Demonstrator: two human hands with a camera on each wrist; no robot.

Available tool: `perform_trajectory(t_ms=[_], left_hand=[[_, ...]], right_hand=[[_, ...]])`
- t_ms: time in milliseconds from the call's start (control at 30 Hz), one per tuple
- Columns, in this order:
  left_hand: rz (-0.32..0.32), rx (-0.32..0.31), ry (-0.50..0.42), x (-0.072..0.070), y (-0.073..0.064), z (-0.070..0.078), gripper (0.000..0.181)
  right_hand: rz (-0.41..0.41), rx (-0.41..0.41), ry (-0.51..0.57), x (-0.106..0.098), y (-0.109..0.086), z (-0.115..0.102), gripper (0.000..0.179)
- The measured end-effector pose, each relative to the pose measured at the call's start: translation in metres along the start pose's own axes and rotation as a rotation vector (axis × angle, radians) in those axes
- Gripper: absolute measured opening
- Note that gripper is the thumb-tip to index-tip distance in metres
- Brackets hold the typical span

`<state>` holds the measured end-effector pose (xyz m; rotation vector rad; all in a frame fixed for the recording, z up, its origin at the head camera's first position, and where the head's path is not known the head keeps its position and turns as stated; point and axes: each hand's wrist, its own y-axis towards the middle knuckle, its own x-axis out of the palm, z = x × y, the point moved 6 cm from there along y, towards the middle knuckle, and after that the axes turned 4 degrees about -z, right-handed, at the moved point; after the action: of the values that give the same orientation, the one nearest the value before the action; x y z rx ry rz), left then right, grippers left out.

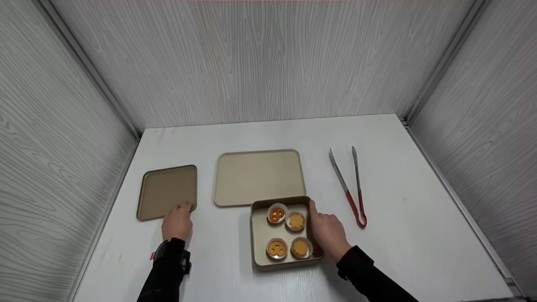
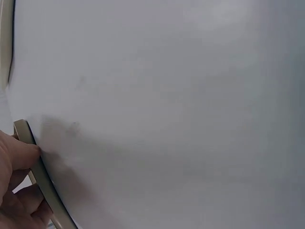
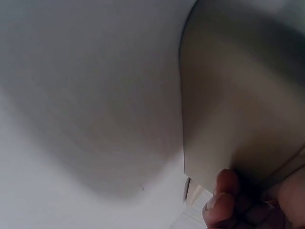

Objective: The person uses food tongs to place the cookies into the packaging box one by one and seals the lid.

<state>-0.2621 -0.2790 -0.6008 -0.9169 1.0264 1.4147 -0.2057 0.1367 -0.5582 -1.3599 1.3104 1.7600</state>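
At the left, my left hand [image 1: 177, 223] pinches the near right part of a small brown square tray's rim. That shallow tray [image 1: 163, 191] lies on the table; its edge [image 2: 44, 183] shows between thumb and fingers in the left wrist view. My right hand [image 1: 331, 235] grips the right wall of a deeper square baking tin [image 1: 259, 235], thumb along the top rim. Inside the tin sit several small round pastries [image 1: 277, 249] in white paper cups, some yellow, one orange. The tin's smooth outer side [image 3: 224, 105] fills much of the right wrist view, with fingers curled at its edge.
A larger beige rectangular tray [image 1: 260, 176] lies behind the tin, whose back edge overlaps its near edge in the head view. Red-handled metal tongs [image 1: 351, 199] lie spread on the right. Grey wood-grain panels [image 1: 268, 63] wall in the white table [image 1: 419, 235] at the back and sides.
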Motion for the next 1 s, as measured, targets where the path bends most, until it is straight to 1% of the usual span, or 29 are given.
perform_trajectory(t_ms=[100,200,333,533,700,767,833,933,1000], left_hand=[[0.045,-0.003,-0.015,-0.004,-0.001,-0.001,0.027],[0.073,0.000,-0.024,-0.008,-0.002,0.000,0.019],[0.091,0.021,-0.015,-0.011,-0.003,0.001,0.014],[0.108,0.049,0.001,-0.012,-0.005,-0.002,0.011],[0.121,0.072,0.032,-0.017,-0.008,-0.003,0.012],[0.131,0.078,0.046,-0.020,-0.008,-0.003,0.012],[0.155,0.092,0.059,-0.026,-0.008,0.000,0.013],[0.206,0.119,0.075,-0.037,-0.008,0.005,0.017],[0.254,0.148,0.092,-0.044,-0.007,0.010,0.021]], right_hand=[[-0.012,0.002,-0.004,0.001,0.000,0.000,0.056],[-0.012,0.000,-0.011,0.001,-0.001,0.000,0.055],[0.005,-0.002,-0.026,0.000,-0.001,0.000,0.055],[0.025,-0.004,-0.070,-0.002,-0.001,-0.001,0.056],[0.024,0.000,-0.059,-0.002,-0.002,-0.001,0.057],[0.024,0.002,-0.055,-0.002,-0.002,-0.001,0.057],[0.027,0.003,-0.057,-0.003,-0.002,-0.001,0.057],[0.031,0.005,-0.057,-0.002,-0.001,0.000,0.056],[0.032,0.006,-0.059,-0.002,-0.001,-0.001,0.055]])
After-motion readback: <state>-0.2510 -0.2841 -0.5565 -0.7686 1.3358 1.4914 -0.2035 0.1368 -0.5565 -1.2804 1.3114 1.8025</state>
